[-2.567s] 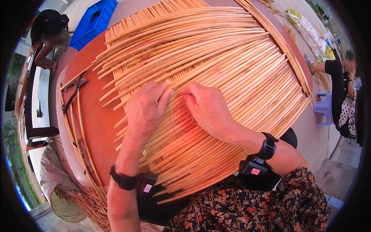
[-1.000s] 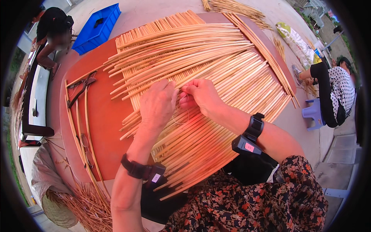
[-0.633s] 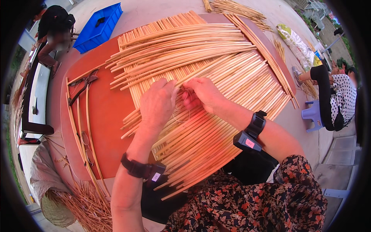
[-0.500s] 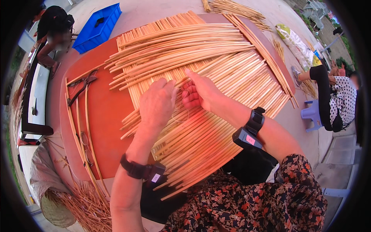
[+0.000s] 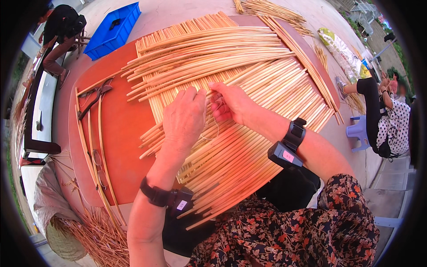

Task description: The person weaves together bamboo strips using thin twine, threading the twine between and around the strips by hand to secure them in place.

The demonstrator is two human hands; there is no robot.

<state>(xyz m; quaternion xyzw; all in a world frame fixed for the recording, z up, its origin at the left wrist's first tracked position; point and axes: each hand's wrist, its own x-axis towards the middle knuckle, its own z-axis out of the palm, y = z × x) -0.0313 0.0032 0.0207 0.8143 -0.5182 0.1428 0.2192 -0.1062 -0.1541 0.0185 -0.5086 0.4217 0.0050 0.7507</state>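
Note:
Above a row of pale peeled sticks point(image 5: 235, 155), laid side by side like a mat, my two hands meet fingertip to fingertip. My left hand point(image 5: 183, 116) is closed with its back to me, so its fingertips are partly hidden. A thin pale thread point(image 5: 218, 130) loops down between the hands and over the sticks. In the curled fingers of my right hand point(image 5: 233, 104) part of this thread shows, with the thumb pressed toward the left fingertips. Both hands appear to pinch the thread; the exact pinch point is hidden.
More sticks point(image 5: 209, 49) lie across the reddish table point(image 5: 129, 142). Dark-handled shears point(image 5: 94, 99) and glasses point(image 5: 101, 171) lie at its left. A blue crate point(image 5: 111, 33) stands beyond. One person is at the far left, another point(image 5: 393, 120) at the right near a purple stool point(image 5: 358, 132).
My hands have drawn slightly closer together at the fingertips, and the thread loop has shifted. The person at the far left has straightened up somewhat. The sticks lie as before.

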